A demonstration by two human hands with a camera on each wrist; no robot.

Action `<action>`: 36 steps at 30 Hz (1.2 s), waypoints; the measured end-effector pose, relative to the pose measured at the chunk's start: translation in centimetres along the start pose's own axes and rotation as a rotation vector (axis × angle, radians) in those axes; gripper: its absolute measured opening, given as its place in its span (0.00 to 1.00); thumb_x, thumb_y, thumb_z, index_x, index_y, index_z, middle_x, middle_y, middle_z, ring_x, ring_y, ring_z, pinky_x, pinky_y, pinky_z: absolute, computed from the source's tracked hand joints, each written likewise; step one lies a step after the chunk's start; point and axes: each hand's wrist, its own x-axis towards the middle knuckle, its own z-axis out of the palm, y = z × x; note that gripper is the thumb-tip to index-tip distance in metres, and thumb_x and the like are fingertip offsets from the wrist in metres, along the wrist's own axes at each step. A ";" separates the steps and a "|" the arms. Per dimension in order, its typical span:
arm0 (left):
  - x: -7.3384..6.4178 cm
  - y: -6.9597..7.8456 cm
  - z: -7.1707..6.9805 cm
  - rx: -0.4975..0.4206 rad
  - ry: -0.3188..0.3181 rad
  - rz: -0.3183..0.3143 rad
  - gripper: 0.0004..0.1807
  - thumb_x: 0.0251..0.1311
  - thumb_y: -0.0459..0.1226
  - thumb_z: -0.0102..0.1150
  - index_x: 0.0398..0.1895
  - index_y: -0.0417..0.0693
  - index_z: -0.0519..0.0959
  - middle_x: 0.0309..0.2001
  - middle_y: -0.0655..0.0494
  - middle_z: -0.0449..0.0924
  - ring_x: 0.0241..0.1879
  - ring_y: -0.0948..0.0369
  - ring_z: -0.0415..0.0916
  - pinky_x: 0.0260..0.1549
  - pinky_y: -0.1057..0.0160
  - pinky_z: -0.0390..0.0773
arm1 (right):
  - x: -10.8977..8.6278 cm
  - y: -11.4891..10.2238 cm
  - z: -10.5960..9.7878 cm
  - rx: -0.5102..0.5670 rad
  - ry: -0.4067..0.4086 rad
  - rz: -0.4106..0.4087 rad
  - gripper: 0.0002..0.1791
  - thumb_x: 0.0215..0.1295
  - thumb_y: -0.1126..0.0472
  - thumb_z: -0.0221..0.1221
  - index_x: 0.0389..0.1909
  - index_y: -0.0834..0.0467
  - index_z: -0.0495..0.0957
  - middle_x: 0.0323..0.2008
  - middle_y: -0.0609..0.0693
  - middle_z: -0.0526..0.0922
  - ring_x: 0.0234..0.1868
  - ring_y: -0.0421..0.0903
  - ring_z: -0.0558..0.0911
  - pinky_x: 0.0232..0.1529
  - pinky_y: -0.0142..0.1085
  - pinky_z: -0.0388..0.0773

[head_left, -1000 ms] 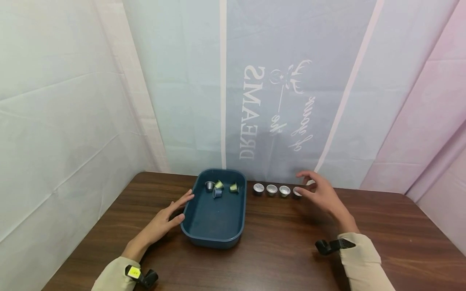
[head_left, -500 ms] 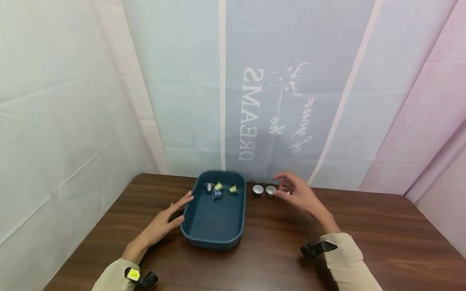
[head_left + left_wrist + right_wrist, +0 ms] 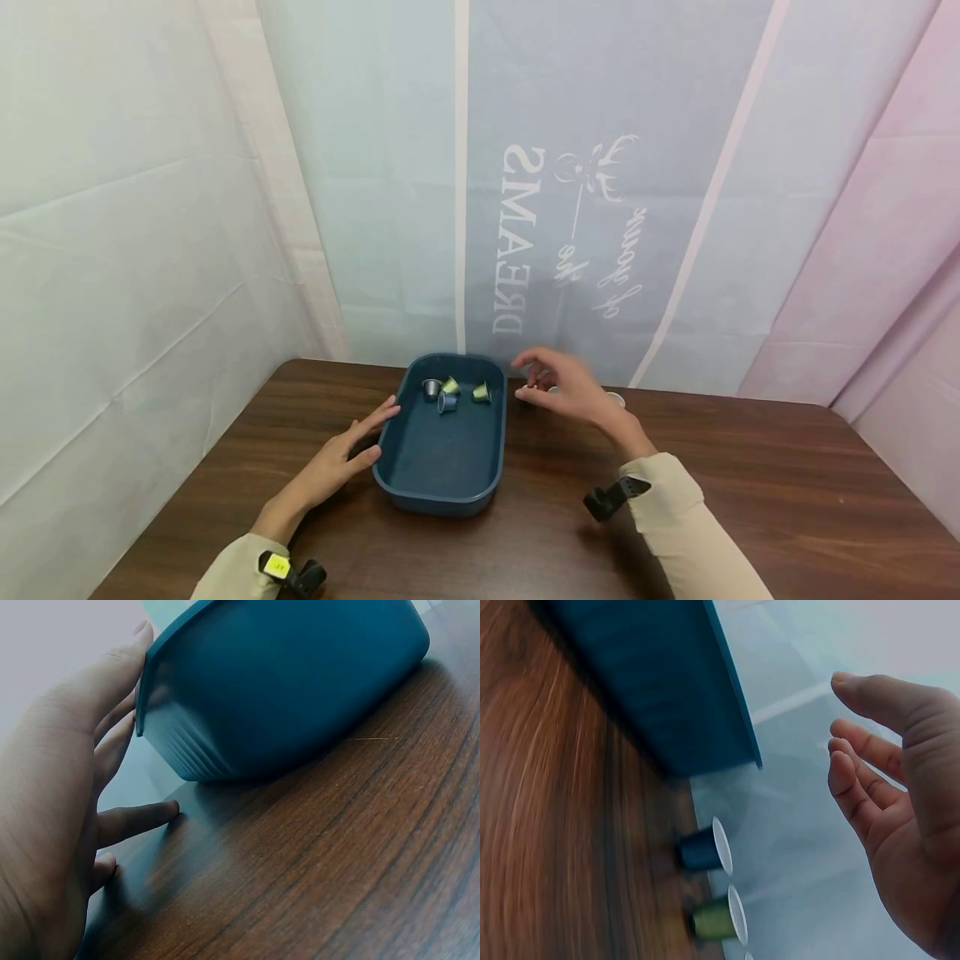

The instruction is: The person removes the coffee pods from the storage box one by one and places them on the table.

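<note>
At a dark wooden table [image 3: 547, 533], a person works with 2 bare hands around a deep blue tray [image 3: 441, 504] and a row of pale-topped capsules [image 3: 617, 399]. The left hand [image 3: 333, 462] lies at the tray's 9 o'clock side, fingers extended to the rim and grasping nothing. The right hand [image 3: 570, 387] hangs at about 2 o'clock from the tray, over the near end of the row; the right wrist view shows its thumb and fingers curved but apart, with nothing between them.

Inside the tray, a grey capsule [image 3: 432, 389], a yellow-green capsule [image 3: 450, 386] and a blue capsule [image 3: 447, 402] cluster toward 12 o'clock, while a lime capsule [image 3: 482, 392] lies apart at 1 o'clock. Outside, a dark blue capsule [image 3: 699, 851] and a deep green capsule [image 3: 716, 920] stand upright, wide ends up, beyond the tray's corner.

The work looks midway: at least 3 capsules stand lined up on the table, and 4 lie loose and unaligned in the tray. The right hand hides part of the row, so its full count cannot be told
</note>
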 end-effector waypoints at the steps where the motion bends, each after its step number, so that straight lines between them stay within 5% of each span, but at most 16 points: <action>1: 0.0 0.0 0.0 -0.001 0.002 0.000 0.30 0.70 0.33 0.47 0.74 0.54 0.56 0.75 0.56 0.46 0.69 0.53 0.56 0.58 0.26 0.36 | 0.3 0.4 0.3 -0.009 -0.010 0.003 0.19 0.58 0.65 0.67 0.50 0.61 0.75 0.34 0.54 0.79 0.30 0.45 0.78 0.31 0.38 0.79; 5: 0.0 0.1 0.0 -0.001 0.006 0.004 0.31 0.70 0.32 0.48 0.74 0.54 0.57 0.75 0.56 0.47 0.69 0.50 0.56 0.58 0.26 0.35 | 1.4 0.9 1.3 -0.011 -0.054 -0.003 0.20 0.57 0.61 0.68 0.50 0.58 0.76 0.38 0.46 0.79 0.31 0.41 0.77 0.31 0.34 0.79; 14: 0.0 0.2 0.0 -0.001 0.006 0.007 0.31 0.69 0.31 0.48 0.74 0.52 0.57 0.75 0.54 0.47 0.70 0.52 0.52 0.58 0.26 0.36 | 3.3 0.7 3.6 -0.079 -0.203 0.008 0.20 0.59 0.61 0.67 0.51 0.52 0.75 0.43 0.47 0.79 0.33 0.41 0.77 0.33 0.33 0.79; 21: 0.0 -0.1 0.1 -0.003 0.012 0.000 0.32 0.68 0.30 0.48 0.74 0.51 0.57 0.75 0.53 0.47 0.70 0.49 0.54 0.58 0.26 0.36 | 4.2 0.1 5.2 -0.083 -0.290 0.016 0.21 0.59 0.62 0.66 0.54 0.57 0.75 0.43 0.43 0.78 0.34 0.43 0.77 0.32 0.35 0.78; 36: 0.0 0.1 0.1 0.001 0.012 -0.018 0.30 0.70 0.33 0.47 0.74 0.55 0.57 0.75 0.57 0.47 0.69 0.51 0.56 0.59 0.27 0.35 | 6.0 0.3 6.6 -0.148 -0.403 0.053 0.22 0.60 0.63 0.65 0.56 0.57 0.74 0.50 0.53 0.79 0.40 0.45 0.78 0.39 0.34 0.77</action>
